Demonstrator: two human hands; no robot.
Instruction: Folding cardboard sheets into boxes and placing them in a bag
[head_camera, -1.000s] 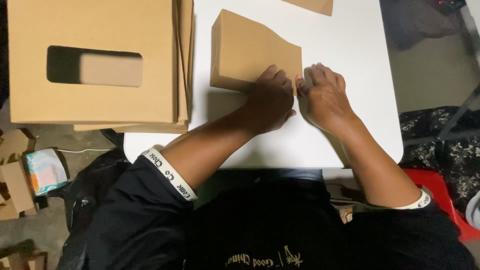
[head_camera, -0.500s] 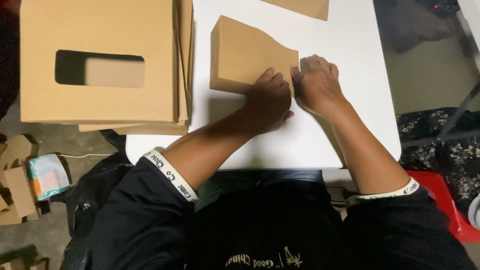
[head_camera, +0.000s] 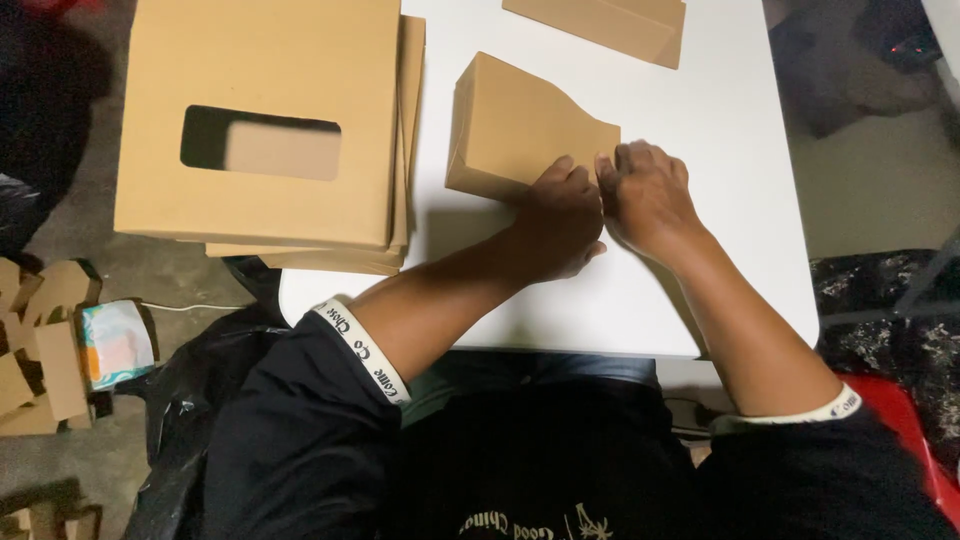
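Black sleeves (head_camera: 300, 430) with pale printed cuffs fill the near edge of the view, and two bare forearms run from them out over a white table (head_camera: 720, 180). At their ends the left hand (head_camera: 556, 222) and the right hand (head_camera: 648, 195) sit side by side, knuckles almost touching, at the near right corner of a brown cardboard piece (head_camera: 515, 130) that lies partly folded on the tabletop. Both hands are curled, fingers bent down onto the cardboard's edge and pressing or pinching it; whether the fingers close right around the edge cannot be told, since the knuckles hide the tips. Left of it, hanging over the table's edge, rests a stack of flat cardboard sheets (head_camera: 260, 60), the top one with a rectangular window cut in it. Beyond, at the far edge of the table, lies another folded cardboard piece (head_camera: 600, 22). Cardboard scraps (head_camera: 45, 350) litter the floor at the left.
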